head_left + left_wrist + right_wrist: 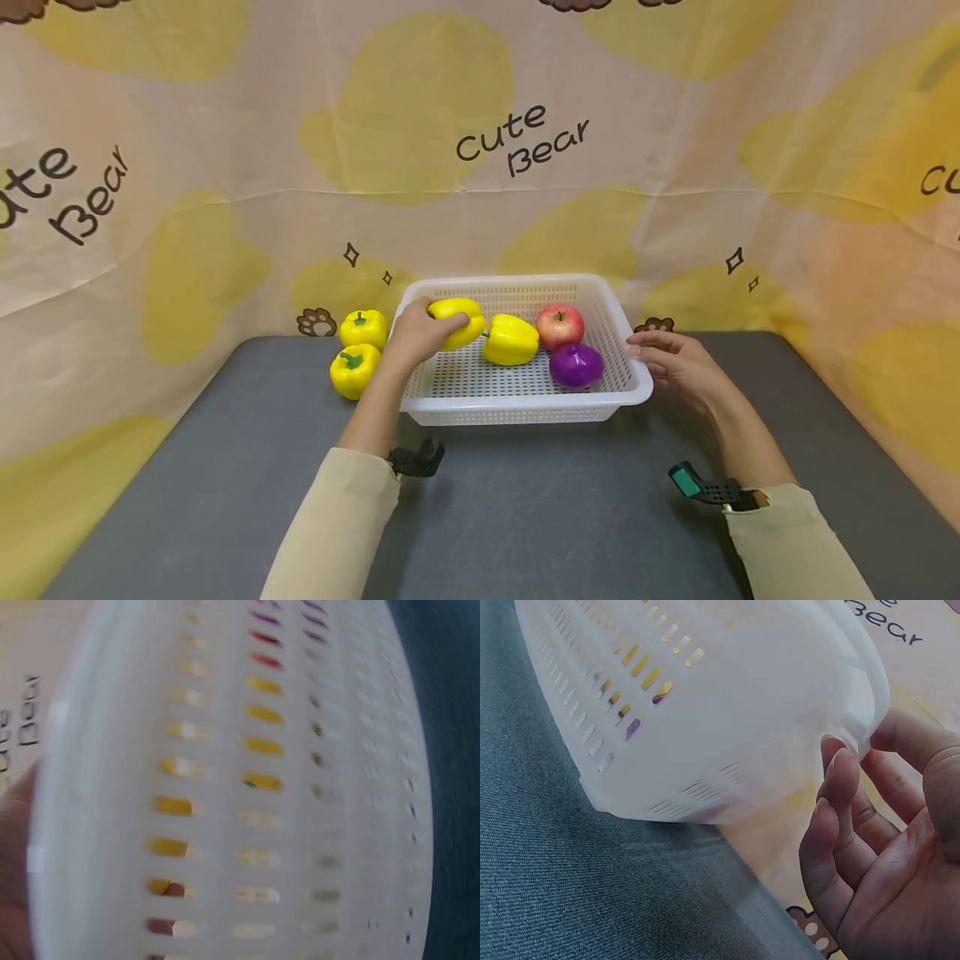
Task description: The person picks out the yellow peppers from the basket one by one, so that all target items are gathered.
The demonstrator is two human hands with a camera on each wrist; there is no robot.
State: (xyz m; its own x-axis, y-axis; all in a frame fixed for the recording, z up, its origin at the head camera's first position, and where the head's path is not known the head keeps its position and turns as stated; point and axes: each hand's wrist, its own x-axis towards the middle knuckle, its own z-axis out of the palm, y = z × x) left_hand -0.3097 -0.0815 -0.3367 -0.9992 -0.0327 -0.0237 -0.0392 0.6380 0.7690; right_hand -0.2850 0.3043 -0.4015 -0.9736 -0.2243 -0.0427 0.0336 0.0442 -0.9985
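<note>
The left hand (420,333) grips a yellow bell pepper (462,319) over the left end of the white plastic basket (510,402); the right hand (681,364) pinches its right rim. Pepper looks light, firm, slick; best held around its sides.

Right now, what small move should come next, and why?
Probably lower the yellow pepper in the left hand into the basket and release it: there's bare floor at that left end, and the right hand grips the opposite rim.

Plastic basket (525,402), glossy peppers (512,340), woven tablecloth (525,508)
</note>
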